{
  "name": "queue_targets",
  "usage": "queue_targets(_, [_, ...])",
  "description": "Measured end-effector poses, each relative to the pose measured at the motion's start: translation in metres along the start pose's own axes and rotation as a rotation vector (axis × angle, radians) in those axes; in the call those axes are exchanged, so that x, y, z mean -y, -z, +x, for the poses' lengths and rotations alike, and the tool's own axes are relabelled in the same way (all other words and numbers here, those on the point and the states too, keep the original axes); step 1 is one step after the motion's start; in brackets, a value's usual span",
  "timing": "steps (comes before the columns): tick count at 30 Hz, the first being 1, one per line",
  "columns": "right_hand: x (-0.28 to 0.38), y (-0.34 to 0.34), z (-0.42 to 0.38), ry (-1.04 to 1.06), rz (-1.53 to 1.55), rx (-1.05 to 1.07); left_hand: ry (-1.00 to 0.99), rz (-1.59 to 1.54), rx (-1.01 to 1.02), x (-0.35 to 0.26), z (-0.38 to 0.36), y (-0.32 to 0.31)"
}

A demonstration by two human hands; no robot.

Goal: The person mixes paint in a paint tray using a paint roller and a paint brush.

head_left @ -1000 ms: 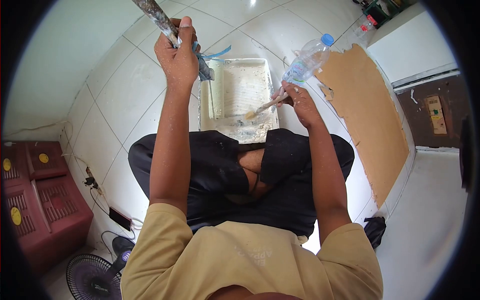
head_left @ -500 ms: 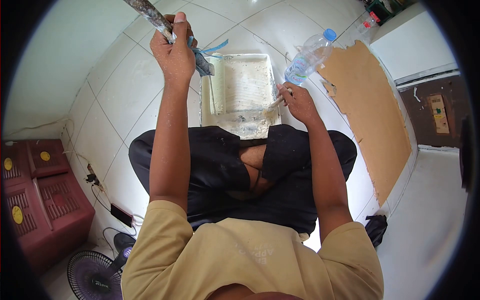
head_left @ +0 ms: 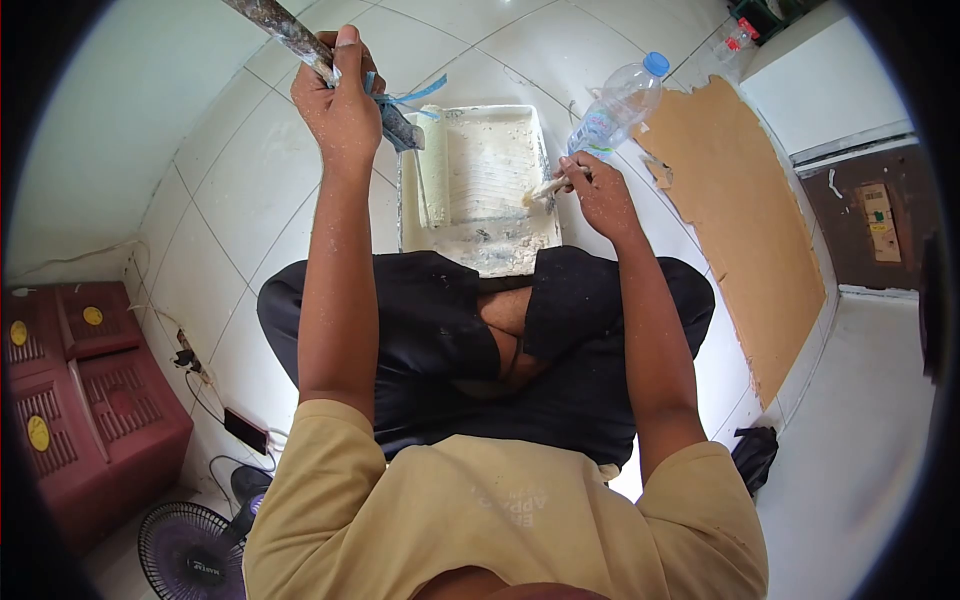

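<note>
My left hand [head_left: 340,105] is closed around the paint-stained pole [head_left: 285,32] of a roller, with blue strips tied near its lower end. The pale roller sleeve [head_left: 434,170] rests along the left side of a paint tray [head_left: 545,150], which holds cream-white paint. In my right hand [head_left: 597,192] is the handle of a small brush [head_left: 545,188], pinched between the fingers. Its bristles are over the tray's right part; whether they touch the paint I cannot tell.
A plastic bottle with a blue cap [head_left: 620,108] lies beyond my right hand. Brown cardboard [head_left: 745,240] covers floor at the right. Maroon drawers [head_left: 95,390], a phone [head_left: 246,429] and a fan [head_left: 190,550] are at the lower left. Crossed legs border the tray's near edge.
My right hand has moved slightly up with the brush, whose bristles have shifted up and left over the tray. My left hand and the pole have shifted slightly left.
</note>
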State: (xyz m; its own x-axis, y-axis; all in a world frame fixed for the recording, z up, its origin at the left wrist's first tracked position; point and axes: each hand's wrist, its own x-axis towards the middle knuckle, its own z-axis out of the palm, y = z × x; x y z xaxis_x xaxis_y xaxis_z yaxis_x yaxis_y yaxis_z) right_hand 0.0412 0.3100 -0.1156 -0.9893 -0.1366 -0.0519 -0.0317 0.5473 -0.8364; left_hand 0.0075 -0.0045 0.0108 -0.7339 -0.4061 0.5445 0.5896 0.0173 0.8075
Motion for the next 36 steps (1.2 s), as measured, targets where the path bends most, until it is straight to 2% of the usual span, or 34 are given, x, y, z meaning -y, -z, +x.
queue_targets(2, [-0.002,0.0,-0.001,0.061,-0.079,-0.041,-0.004,0.008,0.0,0.0,0.0,0.001])
queue_targets(6, [0.008,-0.002,-0.005,0.053,-0.044,-0.042,0.018,-0.001,0.008,-0.001,-0.001,-0.001])
queue_targets(9, [0.011,-0.009,-0.007,0.169,-0.122,-0.106,0.015,-0.02,0.014,0.002,-0.001,0.0])
queue_targets(11, [0.013,-0.012,-0.009,0.248,-0.129,-0.051,0.014,-0.048,0.023,0.004,-0.001,0.001])
queue_targets(14, [0.009,-0.019,-0.01,0.261,-0.179,0.045,0.034,-0.026,0.01,0.003,-0.002,-0.001])
queue_targets(18, [0.028,-0.016,-0.017,0.25,-0.282,0.116,0.023,-0.033,0.027,0.003,-0.002,-0.001])
queue_targets(24, [0.046,-0.002,-0.025,0.061,-0.201,0.184,0.019,-0.041,0.019,0.004,0.0,0.002])
queue_targets(32, [0.023,-0.017,0.015,0.373,-0.213,-0.207,0.006,-0.046,0.01,0.006,0.003,0.003])
queue_targets(36, [0.007,-0.036,0.076,0.478,-0.264,-0.203,0.026,0.032,0.011,0.001,0.0,-0.004])
